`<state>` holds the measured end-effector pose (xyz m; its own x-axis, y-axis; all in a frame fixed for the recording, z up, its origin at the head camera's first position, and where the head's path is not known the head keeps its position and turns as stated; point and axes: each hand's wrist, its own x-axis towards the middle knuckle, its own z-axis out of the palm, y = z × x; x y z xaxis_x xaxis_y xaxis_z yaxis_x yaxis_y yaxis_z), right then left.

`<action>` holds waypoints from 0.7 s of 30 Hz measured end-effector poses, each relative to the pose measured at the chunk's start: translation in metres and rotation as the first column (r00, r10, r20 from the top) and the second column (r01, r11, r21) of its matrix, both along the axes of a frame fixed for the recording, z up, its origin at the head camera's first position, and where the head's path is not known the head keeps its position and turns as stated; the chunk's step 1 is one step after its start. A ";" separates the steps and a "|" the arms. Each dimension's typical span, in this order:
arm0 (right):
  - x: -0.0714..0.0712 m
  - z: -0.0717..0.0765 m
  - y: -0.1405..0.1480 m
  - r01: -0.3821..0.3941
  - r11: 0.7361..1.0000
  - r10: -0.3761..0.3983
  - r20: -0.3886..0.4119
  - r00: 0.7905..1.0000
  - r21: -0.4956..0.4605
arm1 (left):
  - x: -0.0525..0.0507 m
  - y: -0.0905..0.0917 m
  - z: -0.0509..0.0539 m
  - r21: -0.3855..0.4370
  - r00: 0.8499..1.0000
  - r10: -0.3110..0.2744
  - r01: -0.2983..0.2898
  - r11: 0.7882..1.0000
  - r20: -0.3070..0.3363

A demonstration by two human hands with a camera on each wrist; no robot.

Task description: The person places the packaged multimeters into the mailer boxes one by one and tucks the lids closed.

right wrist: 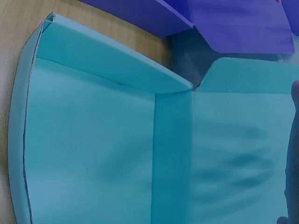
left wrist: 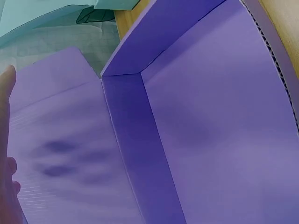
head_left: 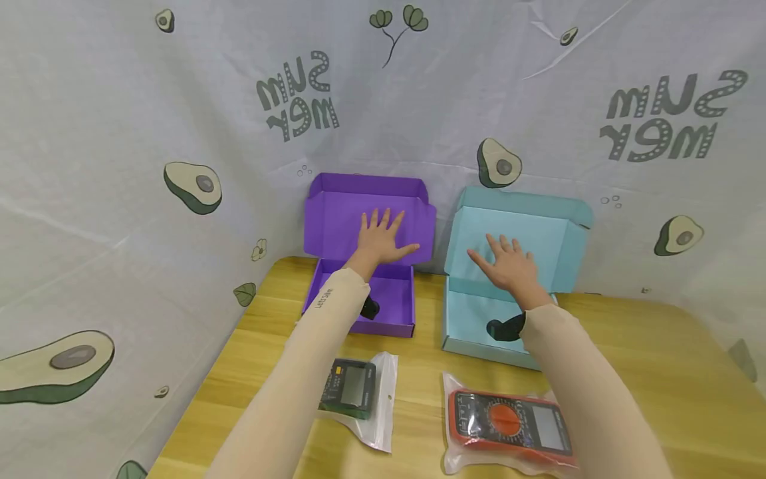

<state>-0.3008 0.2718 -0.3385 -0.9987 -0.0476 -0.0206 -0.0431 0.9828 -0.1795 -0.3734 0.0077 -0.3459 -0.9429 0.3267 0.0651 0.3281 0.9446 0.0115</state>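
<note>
Fingers spread, my left hand [head_left: 380,241] is held over the purple box [head_left: 391,293], in front of its raised lid, and holds nothing. My right hand [head_left: 511,266] is likewise spread and empty before the raised lid of the light blue box [head_left: 479,313]. Both boxes stand open with bare insides. In the left wrist view the purple box [left wrist: 224,102] fills most of the picture, with part of the hand [left wrist: 7,154] at the left edge. The right wrist view has the blue box [right wrist: 88,140] and part of the hand [right wrist: 293,163] at the right edge.
Nearer on the wooden table [head_left: 419,399] lie a dark green meter [head_left: 353,386] in a clear bag, partly behind the left sleeve, and a red multimeter [head_left: 509,426] in a clear bag, partly behind the right sleeve. A curtain with avocado prints [head_left: 383,133] hangs behind the boxes.
</note>
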 end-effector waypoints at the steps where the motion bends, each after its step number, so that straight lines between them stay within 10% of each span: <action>1: -0.001 0.000 0.000 0.002 1.000 -0.002 -0.005 1.000 0.001 | 0.000 0.000 0.000 0.001 1.000 0.000 0.000 1.000 0.001; 21: -0.004 -0.007 -0.004 0.016 0.999 -0.018 -0.067 0.998 -0.027 | 0.010 0.017 -0.002 0.047 0.997 -0.074 0.074 0.996 0.004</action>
<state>-0.3052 0.2678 -0.3460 -0.9984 -0.0300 0.0471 -0.0390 0.9784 -0.2031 -0.3631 0.0248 -0.3477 -0.9166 0.3924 0.0764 0.3969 0.9161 0.0573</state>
